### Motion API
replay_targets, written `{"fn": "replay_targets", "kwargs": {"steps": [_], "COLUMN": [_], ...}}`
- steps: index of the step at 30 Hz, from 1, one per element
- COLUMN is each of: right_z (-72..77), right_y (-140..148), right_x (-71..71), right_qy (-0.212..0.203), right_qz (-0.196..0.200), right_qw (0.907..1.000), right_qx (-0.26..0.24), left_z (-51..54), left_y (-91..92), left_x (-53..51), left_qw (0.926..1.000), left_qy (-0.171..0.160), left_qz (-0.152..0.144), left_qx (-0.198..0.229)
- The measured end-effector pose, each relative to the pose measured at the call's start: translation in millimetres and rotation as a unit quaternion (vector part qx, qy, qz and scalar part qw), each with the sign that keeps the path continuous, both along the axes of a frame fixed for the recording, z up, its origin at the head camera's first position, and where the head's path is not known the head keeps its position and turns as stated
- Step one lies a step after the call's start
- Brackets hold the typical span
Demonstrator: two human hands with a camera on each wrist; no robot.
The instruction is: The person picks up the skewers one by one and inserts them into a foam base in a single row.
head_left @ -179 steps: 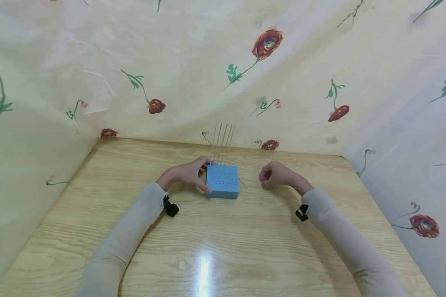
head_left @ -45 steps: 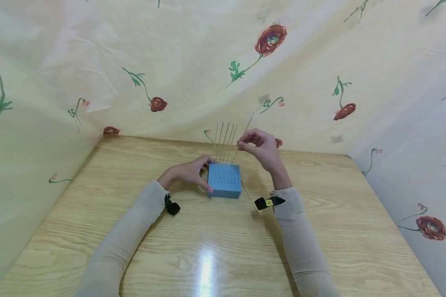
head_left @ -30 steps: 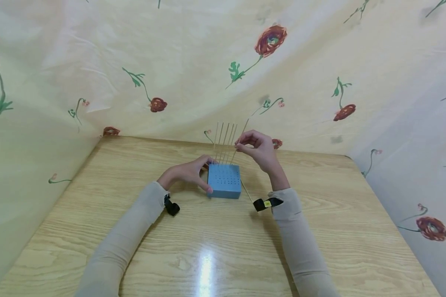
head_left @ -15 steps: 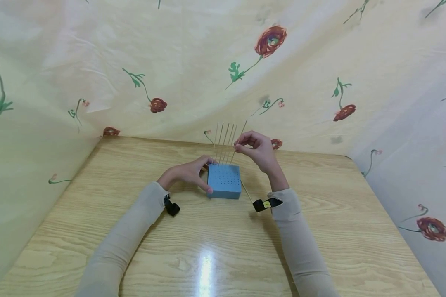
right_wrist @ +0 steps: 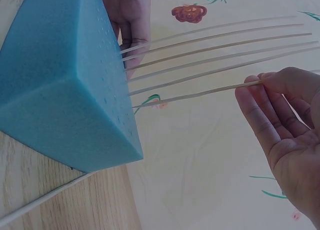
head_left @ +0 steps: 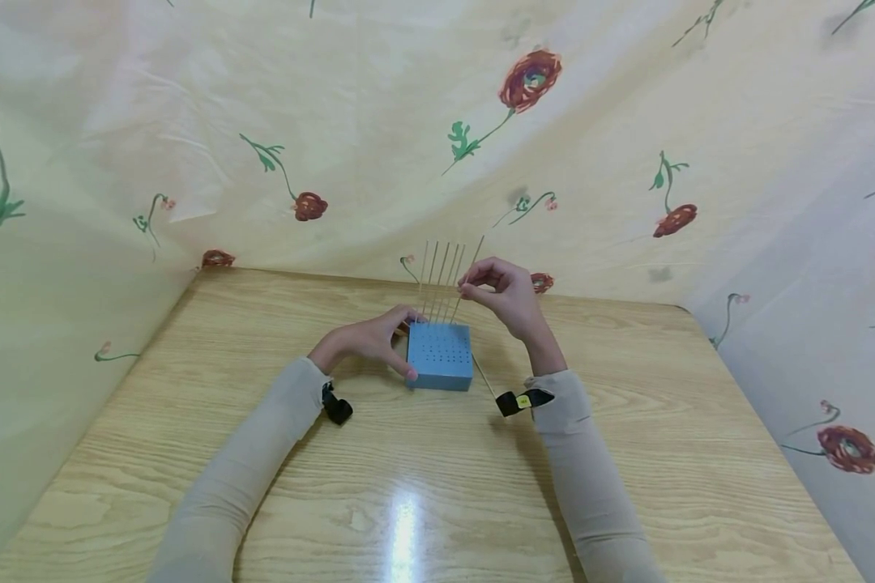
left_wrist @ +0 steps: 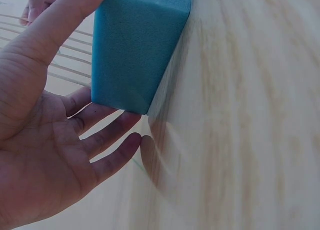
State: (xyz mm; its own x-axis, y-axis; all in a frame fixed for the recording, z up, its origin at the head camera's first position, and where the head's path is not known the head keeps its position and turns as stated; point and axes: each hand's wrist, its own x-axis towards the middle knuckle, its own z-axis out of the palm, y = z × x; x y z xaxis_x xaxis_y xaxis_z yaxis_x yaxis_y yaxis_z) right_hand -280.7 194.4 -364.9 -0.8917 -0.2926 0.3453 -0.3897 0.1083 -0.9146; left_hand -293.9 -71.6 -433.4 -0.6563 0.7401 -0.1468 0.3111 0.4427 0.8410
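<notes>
A blue foam block with rows of small holes in its top sits on the table. My left hand holds its left side, thumb at the near corner and fingers round the far side, as the left wrist view also shows. Several thin wooden sticks stand in a row along the block's far edge. Beyond the right end of that row, my right hand pinches another thin wooden stick between thumb and fingertips. Its lower end meets the block's holed face; how deep it sits I cannot tell.
A loose stick lies on the wooden table by the block's right side, partly hidden by the right wrist's camera. Floral cloth hangs behind and at both sides of the table.
Since six seconds ago, my right hand has come from the tabletop at right to above the block with a stick. During the last second, hand and stick shifted slightly left and down. The left hand stayed.
</notes>
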Motion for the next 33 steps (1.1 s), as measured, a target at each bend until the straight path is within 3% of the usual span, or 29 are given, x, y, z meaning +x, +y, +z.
{"fn": "replay_targets", "kwargs": {"steps": [14,33], "right_z": [-2.0,-1.6], "right_y": [-1.1,-1.5], "right_x": [-1.4,-1.5], "right_qy": [0.014,0.021], "right_qz": [-0.008,0.002], "right_qw": [0.9994,0.9993], "right_qx": [0.029,0.032], "left_z": [0.1,3.4], "left_y": [0.9,0.6], "left_x": [-1.3,0.1], "left_qw": [1.0,1.0], "left_qy": [0.001,-0.006], "left_qz": [0.002,-0.001], "left_qx": [-0.001,0.001]}}
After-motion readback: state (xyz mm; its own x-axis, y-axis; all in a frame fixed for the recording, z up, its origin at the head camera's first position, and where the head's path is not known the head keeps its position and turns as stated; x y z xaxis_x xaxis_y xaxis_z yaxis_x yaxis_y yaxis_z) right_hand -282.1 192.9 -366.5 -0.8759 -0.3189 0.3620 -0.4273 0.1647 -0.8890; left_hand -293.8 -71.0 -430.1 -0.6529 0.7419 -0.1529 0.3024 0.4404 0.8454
